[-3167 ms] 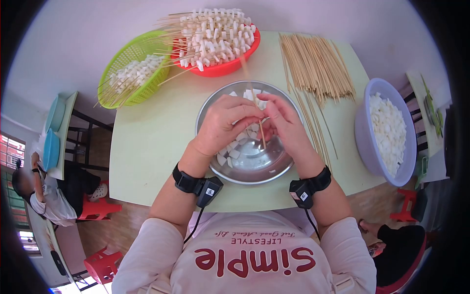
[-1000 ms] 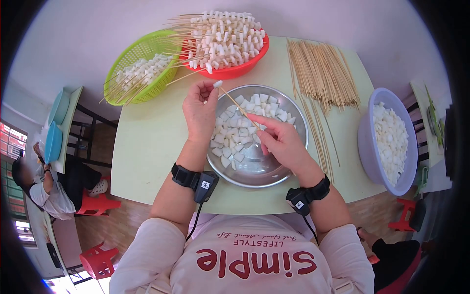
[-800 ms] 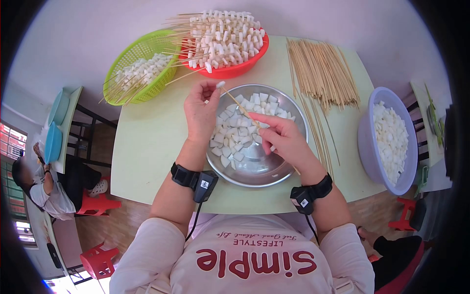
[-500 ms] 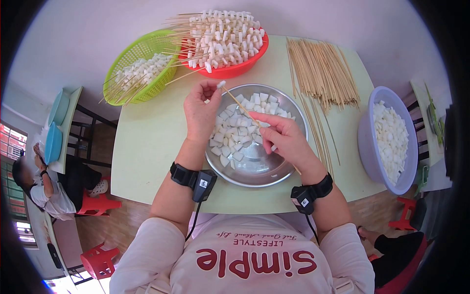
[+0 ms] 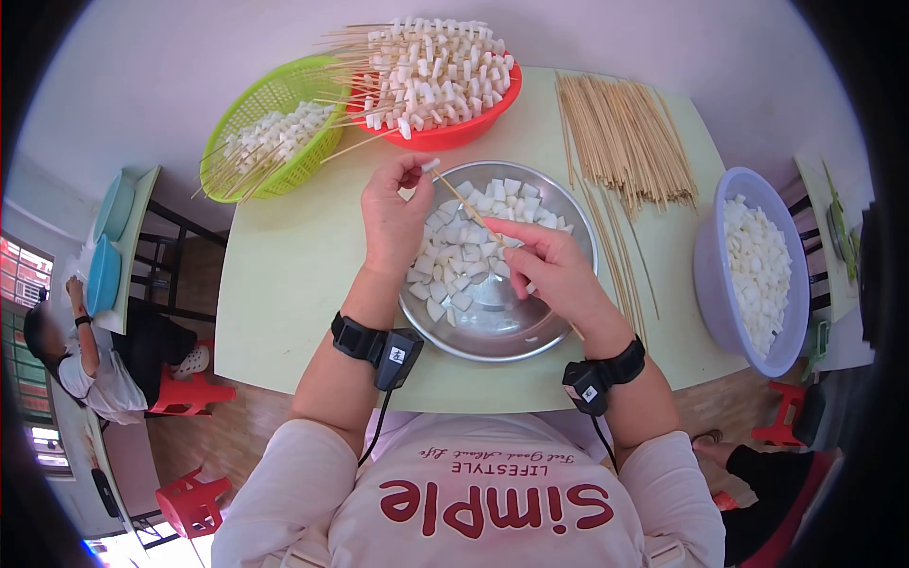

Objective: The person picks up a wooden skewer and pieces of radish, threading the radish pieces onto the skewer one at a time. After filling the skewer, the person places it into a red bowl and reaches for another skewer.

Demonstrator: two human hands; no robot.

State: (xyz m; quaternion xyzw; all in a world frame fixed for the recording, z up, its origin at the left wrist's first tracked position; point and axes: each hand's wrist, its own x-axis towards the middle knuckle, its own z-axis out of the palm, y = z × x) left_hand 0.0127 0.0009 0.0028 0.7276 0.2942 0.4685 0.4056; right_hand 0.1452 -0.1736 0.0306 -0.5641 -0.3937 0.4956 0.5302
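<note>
Two baskets, green [image 5: 270, 123] and red [image 5: 445, 128], crowd the desk's [image 5: 284, 284] far edge; loose sticks [image 5: 620, 128] and a purple tub [image 5: 748, 256] fill its right side. My left hand [image 5: 393, 222] pinches a cube [image 5: 431, 165] on the skewer [image 5: 464, 204] that my right hand [image 5: 549, 270] grips, over the steel bowl [image 5: 502, 336]. I see bare desk along the left edge.

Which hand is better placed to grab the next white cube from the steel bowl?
Probably the left hand. It pinches only one small cube at the skewer tip, right at the steel bowl rim. The right hand grips the skewer's shaft and seems needed to steady it.
</note>
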